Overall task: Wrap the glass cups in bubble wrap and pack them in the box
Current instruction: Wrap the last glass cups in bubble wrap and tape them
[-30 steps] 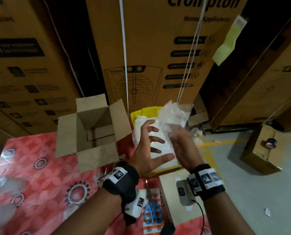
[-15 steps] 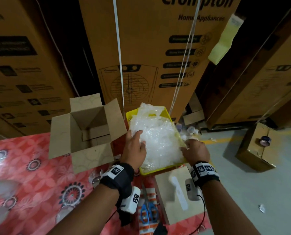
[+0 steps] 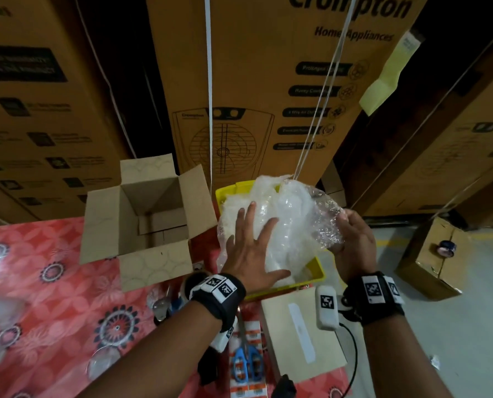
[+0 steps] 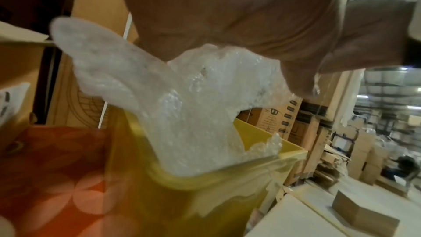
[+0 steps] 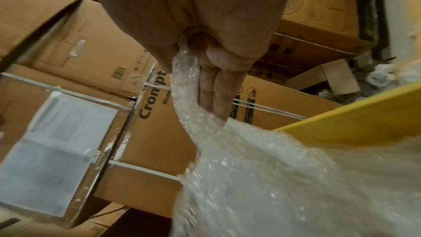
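Pinching a bubble wrap (image 3: 302,214) sheet, right hand (image 3: 351,242) peels it free while flat, straight-fingered left hand (image 3: 251,248) pins the pile in the yellow bin (image 3: 317,271).

Lower left of the head view: table (image 3: 38,297) under red flowered cover, carrying open cardboard box (image 3: 142,222), yellow bin (image 3: 317,272), flat beige box (image 3: 302,334), blue-handled scissors (image 3: 246,360).

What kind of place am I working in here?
Most likely a warehouse or stockroom. Tall strapped appliance cartons stand stacked right behind the table, more stacked boxes line a long hall in the left wrist view, and loose boxes sit on a bare floor.
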